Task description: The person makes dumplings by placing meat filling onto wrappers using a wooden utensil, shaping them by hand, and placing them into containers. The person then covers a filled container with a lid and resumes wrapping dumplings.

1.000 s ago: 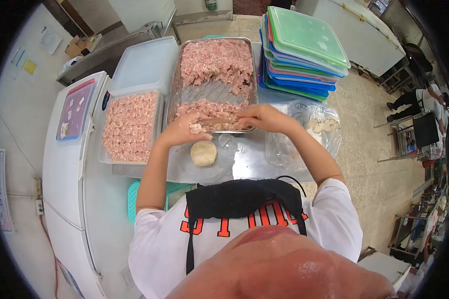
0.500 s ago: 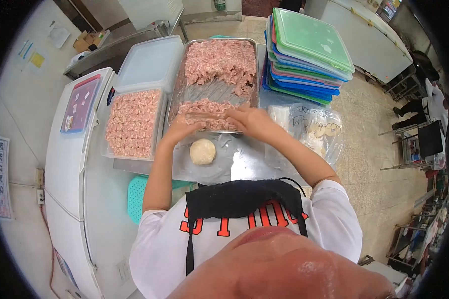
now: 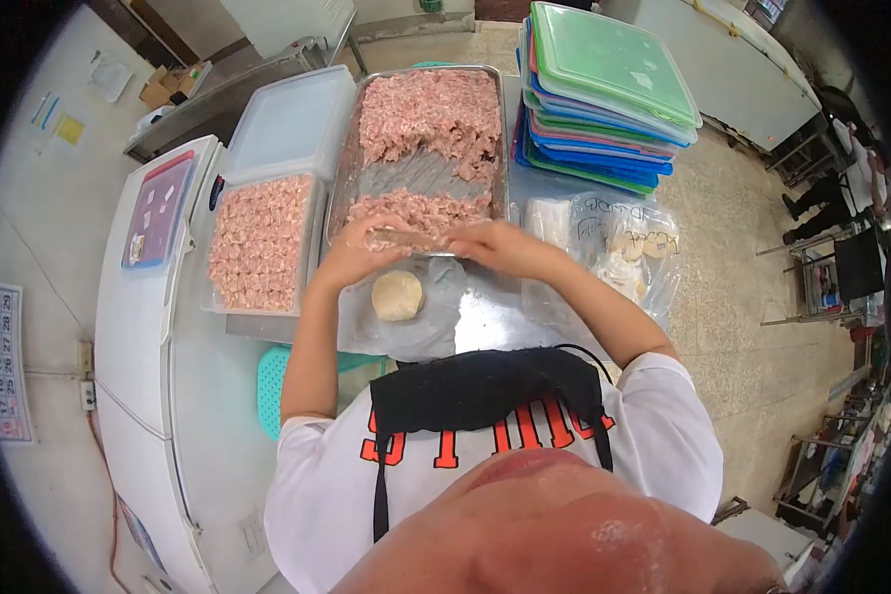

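My left hand (image 3: 358, 255) is curled at the near left rim of a metal tray (image 3: 506, 148) of ground meat (image 3: 431, 111). What its fingers close on is hidden. My right hand (image 3: 500, 247) pinches a flat, narrow spatula (image 3: 404, 238), whose blade reaches left to my left hand. In the tray, one mass of meat fills the far part and a smaller heap lies near my hands, with bare metal between. A round stack of pale dough wrappers (image 3: 398, 296) sits on the table just below my hands.
To the left, a plastic container (image 3: 312, 247) holds rows of filled dumplings, with a translucent lidded container (image 3: 292, 124) behind it. Stacked coloured lids (image 3: 614, 74) rise at the right. A plastic bag of wrappers (image 3: 629, 247) lies below them. A person (image 3: 832, 198) is at the far right.
My right hand has turned slightly flatter, and the spatula now tilts down to the right. Both hands stay close together at the tray's near rim. The view has shifted a little.
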A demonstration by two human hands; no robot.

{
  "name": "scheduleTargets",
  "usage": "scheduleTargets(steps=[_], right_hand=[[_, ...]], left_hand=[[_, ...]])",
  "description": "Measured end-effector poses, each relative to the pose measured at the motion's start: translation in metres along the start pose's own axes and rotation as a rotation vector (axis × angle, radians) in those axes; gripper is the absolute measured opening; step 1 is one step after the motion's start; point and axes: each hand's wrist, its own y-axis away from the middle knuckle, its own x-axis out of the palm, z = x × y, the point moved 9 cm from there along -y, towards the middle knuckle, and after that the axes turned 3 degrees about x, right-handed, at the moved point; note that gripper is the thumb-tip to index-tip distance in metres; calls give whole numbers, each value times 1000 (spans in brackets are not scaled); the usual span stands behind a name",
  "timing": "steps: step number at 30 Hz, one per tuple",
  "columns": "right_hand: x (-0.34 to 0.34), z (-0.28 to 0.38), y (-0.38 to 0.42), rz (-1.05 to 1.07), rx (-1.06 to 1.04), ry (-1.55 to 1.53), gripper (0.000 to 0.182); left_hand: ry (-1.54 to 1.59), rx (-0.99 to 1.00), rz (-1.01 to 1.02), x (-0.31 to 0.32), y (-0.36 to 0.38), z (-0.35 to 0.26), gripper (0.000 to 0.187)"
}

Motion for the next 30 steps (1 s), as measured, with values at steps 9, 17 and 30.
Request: scheduleTargets(steps=[9, 17, 30], right_hand=[[-2, 19, -8, -103, -4, 573, 27], [-25, -58, -2, -13, 243, 644, 27], [-35, 41, -10, -192, 16, 484, 25]], left_hand=[[217, -297, 19, 21, 7, 81, 41], [-261, -360, -6, -9, 29, 45, 90], [-50, -82, 21, -3, 16, 40, 45]])
